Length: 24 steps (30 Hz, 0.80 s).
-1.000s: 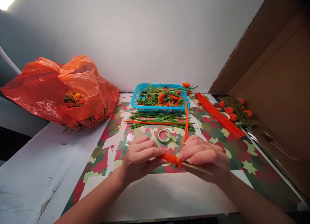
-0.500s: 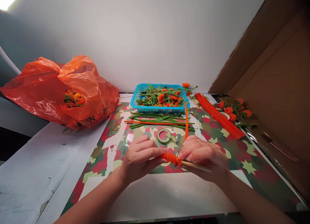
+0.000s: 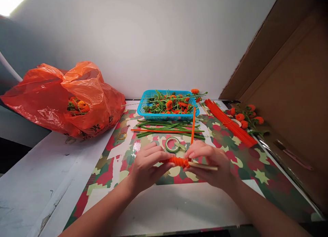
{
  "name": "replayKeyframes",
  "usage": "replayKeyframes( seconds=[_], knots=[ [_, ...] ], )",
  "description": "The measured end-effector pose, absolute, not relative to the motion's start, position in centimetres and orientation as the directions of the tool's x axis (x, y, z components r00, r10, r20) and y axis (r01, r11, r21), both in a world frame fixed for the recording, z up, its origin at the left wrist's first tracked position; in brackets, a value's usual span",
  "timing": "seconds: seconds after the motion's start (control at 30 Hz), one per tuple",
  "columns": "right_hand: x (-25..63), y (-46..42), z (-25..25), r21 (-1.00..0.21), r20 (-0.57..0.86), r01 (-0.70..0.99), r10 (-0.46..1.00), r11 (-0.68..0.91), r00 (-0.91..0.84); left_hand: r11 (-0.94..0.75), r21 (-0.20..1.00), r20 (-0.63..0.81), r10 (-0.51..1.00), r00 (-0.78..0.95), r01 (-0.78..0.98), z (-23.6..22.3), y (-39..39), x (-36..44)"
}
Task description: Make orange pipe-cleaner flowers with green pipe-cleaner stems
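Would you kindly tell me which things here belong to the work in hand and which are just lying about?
Belonging, seemingly:
orange coil, pinched by the left hand
wooden stick
orange strip at the right hand

Lying about, seemingly:
green tape roll
green stems
blue basket
red plastic bag
orange bundle

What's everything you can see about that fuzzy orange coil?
The fuzzy orange coil looks like pipe cleaner, wound in tight ridges, seemingly around a pale, wooden-looking stick. It is held nearly level: the left hand grips one end, and the right hand is at the other, where an orange strip sticks up.
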State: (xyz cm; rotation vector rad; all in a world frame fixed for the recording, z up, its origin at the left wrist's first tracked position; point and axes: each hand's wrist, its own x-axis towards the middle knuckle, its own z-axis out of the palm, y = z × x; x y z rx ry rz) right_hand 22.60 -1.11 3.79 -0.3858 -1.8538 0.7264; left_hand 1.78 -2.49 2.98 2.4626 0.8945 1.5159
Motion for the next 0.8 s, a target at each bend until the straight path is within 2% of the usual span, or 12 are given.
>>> replayKeyframes(
  seconds=[0.13,0.37,0.5,0.6,0.67,0.8],
  knots=[
    [22.6,-1.0,3.8,-0.725,0.612,0.054,0.679,0.687,-0.405,-0.711,0.550,0.684,0.684,0.251,0.438,2.7,-2.7,2.1],
    [22.4,-0.7,3.6,-0.778,0.572,0.033,0.729,0.628,-0.376,-0.516,0.764,0.475,0.856,0.205,0.388,2.3,-2.8,2.4],
    [21.8,-0.9,3.1,-0.848,0.480,0.039,0.798,0.528,-0.363,-0.388,0.848,0.321,0.918,0.231,0.360,2.3,-2.9,2.7],
    [21.8,-0.8,2.8,-0.899,0.392,0.037,0.839,0.436,-0.377,-0.262,0.927,0.199,0.951,0.239,0.270,2.3,-2.9,2.9],
    [22.1,-0.5,2.7,-0.900,0.375,0.054,0.832,0.433,-0.409,-0.201,0.957,0.148,0.958,0.246,0.209,2.4,-2.9,2.8],
    [23.3,0.8,3.1,-0.814,0.470,0.030,0.687,0.581,-0.555,-0.183,0.965,0.102,0.922,0.374,0.189,2.7,-2.7,1.9]
  ],
)
